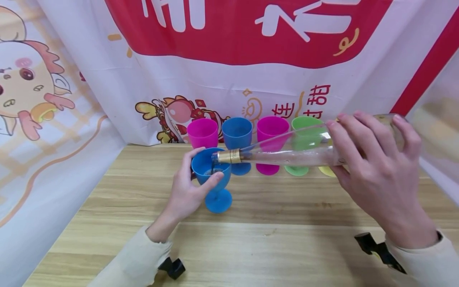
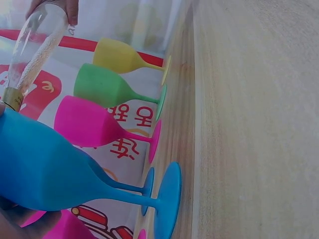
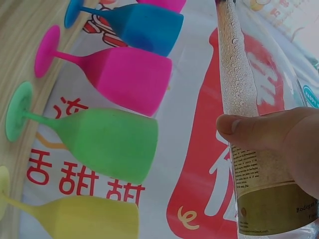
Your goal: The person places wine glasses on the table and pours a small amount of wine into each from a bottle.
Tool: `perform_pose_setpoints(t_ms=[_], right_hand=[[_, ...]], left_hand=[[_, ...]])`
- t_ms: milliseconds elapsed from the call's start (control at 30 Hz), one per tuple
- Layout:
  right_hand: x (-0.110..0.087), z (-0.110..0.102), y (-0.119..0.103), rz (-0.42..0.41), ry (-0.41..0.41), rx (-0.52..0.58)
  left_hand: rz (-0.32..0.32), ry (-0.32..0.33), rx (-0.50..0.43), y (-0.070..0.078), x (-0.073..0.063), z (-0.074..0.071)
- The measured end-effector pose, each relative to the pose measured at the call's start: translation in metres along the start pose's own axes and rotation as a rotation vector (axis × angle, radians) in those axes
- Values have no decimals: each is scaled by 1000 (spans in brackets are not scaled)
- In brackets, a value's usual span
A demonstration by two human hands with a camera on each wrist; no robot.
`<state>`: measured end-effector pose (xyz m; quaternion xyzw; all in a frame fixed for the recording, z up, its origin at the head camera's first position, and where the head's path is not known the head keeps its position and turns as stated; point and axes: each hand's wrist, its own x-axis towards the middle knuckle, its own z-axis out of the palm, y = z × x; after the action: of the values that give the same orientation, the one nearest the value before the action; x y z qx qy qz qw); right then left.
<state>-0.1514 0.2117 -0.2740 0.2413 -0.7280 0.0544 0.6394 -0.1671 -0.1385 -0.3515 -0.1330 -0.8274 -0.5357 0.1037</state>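
Note:
My left hand (image 1: 190, 185) grips the bowl of a blue plastic goblet (image 1: 218, 183), whose foot is at the wooden table. Frothy liquid shows inside that bowl. With my right hand (image 1: 376, 167) I hold a clear glass bottle (image 1: 287, 149) tilted nearly level, its gold-wrapped neck over the goblet's rim and liquid running from its mouth. In the right wrist view my thumb lies across the bottle (image 3: 239, 79) above its gold-brown label (image 3: 274, 211), and bubbly liquid lies along the glass. The left wrist view shows the held goblet (image 2: 60, 164) close up.
Behind stands a row of goblets: a pink one (image 1: 202, 133), a blue one (image 1: 237, 133), another pink one (image 1: 272, 127), a green one (image 1: 305, 123) and a yellow one (image 2: 117, 56). Printed cloth (image 1: 233, 75) hangs along the back edge of the wooden table (image 1: 251, 247).

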Motion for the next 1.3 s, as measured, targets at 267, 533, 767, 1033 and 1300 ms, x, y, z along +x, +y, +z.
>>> perform_pose_setpoints(t_ms=[267, 533, 767, 1033, 1300], right_hand=[[1, -1, -1, 5, 10, -1], [-3, 2, 2, -8, 47, -8], [-4, 5, 3, -12, 61, -3], [-2, 1, 1, 3, -9, 8], [-15, -8, 19, 0, -335, 88]], left_hand=[[-2, -3, -14, -1, 0, 0], [0, 0, -25, -1, 0, -1], [-3, 4, -28, -2, 0, -2], [-13, -2, -28, -3, 0, -2], [-27, -6, -32, -2, -1, -3]])
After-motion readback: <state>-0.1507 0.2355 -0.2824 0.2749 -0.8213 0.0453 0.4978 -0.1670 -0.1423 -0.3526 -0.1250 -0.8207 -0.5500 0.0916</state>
